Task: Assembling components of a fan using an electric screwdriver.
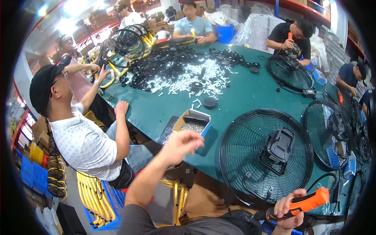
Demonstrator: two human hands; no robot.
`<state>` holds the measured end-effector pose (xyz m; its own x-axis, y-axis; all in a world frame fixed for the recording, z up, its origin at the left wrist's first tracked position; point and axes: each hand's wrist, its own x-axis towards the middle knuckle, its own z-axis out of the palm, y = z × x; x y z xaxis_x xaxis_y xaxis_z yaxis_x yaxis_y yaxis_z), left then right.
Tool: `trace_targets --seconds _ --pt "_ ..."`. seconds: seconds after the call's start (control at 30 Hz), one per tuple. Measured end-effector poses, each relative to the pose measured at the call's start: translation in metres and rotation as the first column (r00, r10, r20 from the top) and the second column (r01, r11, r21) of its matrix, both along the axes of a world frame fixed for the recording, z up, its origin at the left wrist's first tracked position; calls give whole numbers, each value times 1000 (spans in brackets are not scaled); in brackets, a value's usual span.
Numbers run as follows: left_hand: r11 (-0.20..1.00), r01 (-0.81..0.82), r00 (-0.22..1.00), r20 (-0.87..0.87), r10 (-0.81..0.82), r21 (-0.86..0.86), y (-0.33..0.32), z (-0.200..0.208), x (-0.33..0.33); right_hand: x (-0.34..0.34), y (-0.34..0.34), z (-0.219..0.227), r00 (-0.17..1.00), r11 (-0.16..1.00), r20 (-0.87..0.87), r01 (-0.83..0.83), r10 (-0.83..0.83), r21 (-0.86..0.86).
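My left hand (181, 146) is over the near edge of a small open cardboard box (206, 126). Its fingers are curled together, and whatever they may hold is too small to make out. Inside the box lie many small metal screws (192, 127). At the lower right, my right hand (289, 209) is wrapped round an orange and black electric screwdriver (309, 202), its tip end pointing left. Between and beyond my hands a round black fan (266, 156) lies on the green table (156, 111), with a black motor housing (279, 145) at its middle.
White plastic pieces (184, 80) and black round parts (156, 64) are heaped on the table's far side. More fans (327, 133) line the right. A person in a white shirt (84, 135) sits close at left; others work around the table. A blue crate (113, 203) holds yellow tubes.
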<state>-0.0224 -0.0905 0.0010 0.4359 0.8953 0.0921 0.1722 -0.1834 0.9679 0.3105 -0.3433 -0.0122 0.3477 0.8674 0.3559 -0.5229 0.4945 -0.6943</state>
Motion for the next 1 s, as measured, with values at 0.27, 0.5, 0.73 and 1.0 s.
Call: trace_targets --seconds 0.27,0.5,0.73,1.0 --pt "676 586 653 755 -66 -447 -152 -74 77 -35 13 57 992 957 -25 128 -126 259" --pt "615 624 606 795 8 -482 -164 -84 79 -58 22 66 986 948 -43 167 -162 272" --pt "587 623 632 775 11 -517 -162 -86 81 -62 22 56 974 935 -57 228 -221 273" --pt "599 576 718 695 -44 -557 -177 -87 83 -44 14 47 988 945 102 82 -120 318"
